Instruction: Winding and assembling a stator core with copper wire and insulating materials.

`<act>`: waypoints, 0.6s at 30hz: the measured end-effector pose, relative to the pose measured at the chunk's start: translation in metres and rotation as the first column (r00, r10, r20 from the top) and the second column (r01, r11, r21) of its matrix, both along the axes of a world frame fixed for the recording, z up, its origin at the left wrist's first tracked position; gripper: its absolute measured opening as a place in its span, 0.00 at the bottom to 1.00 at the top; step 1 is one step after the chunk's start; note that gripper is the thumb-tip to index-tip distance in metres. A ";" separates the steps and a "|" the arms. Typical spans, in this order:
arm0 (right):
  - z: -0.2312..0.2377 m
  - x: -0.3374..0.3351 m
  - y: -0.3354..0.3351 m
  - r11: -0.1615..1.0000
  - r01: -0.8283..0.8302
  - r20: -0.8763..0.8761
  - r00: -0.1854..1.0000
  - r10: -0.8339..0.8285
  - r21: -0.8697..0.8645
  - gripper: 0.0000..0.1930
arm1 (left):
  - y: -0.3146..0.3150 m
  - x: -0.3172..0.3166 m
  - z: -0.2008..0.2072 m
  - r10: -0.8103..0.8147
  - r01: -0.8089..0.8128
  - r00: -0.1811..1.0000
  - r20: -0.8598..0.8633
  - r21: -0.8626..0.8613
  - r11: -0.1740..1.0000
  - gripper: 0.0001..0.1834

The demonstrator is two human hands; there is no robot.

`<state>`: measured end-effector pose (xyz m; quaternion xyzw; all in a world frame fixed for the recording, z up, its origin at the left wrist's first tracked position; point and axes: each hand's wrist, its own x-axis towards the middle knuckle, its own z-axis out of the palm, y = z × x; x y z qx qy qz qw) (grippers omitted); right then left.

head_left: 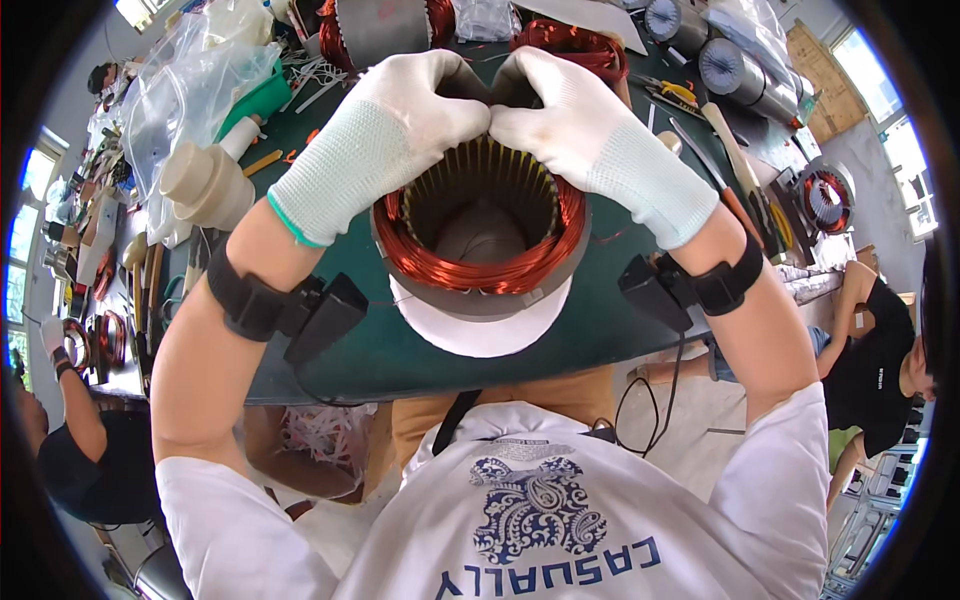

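Observation:
A motor stator (570,270) stands on a white round pad (490,340) at the near edge of the table, its open bore facing up. Red-brown copper winding (480,275) rings its top, and yellowish slot liners (500,165) line the inner wall. My left hand (420,100) and my right hand (560,110), both in white knit gloves, meet over the far side of the stator. Their thumbs nearly touch, and the fingers curl down toward the far winding. Whatever the closed fingers grip is hidden behind the gloves.
Beyond my hands lie another wound stator (385,35) and a loose copper coil (575,50). Pliers (680,95) and a wooden-handled tool (735,150) lie to the right. Leftward are a cream plastic piece (205,185) and plastic bags (180,110). Other people sit on both sides.

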<state>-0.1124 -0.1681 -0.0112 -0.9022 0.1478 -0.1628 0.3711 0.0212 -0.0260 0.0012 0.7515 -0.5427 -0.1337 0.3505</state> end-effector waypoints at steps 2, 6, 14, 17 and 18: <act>0.003 0.003 -0.001 0.997 0.006 -0.019 1.000 -0.007 -0.075 0.15 | -0.002 0.002 -0.004 -0.012 0.011 0.999 -0.044 -0.009 1.000 0.18; 0.001 0.010 -0.006 0.959 0.015 -0.001 1.000 -0.016 -0.284 0.20 | -0.006 0.003 -0.013 0.038 -0.058 0.987 -0.153 -0.129 0.990 0.20; 0.003 0.023 0.000 0.899 -0.050 0.049 0.996 0.079 -0.435 0.20 | 0.004 0.022 -0.032 -0.025 0.164 0.926 0.377 -0.340 0.926 0.14; 0.012 0.015 0.018 0.858 -0.006 -0.028 1.000 -0.010 -0.513 0.20 | 0.003 0.006 -0.031 0.046 0.075 0.938 0.342 -0.332 0.940 0.11; 0.018 0.014 0.023 0.853 0.008 -0.056 0.998 -0.043 -0.521 0.19 | 0.003 -0.005 -0.019 0.085 -0.082 0.996 0.001 -0.252 0.964 0.14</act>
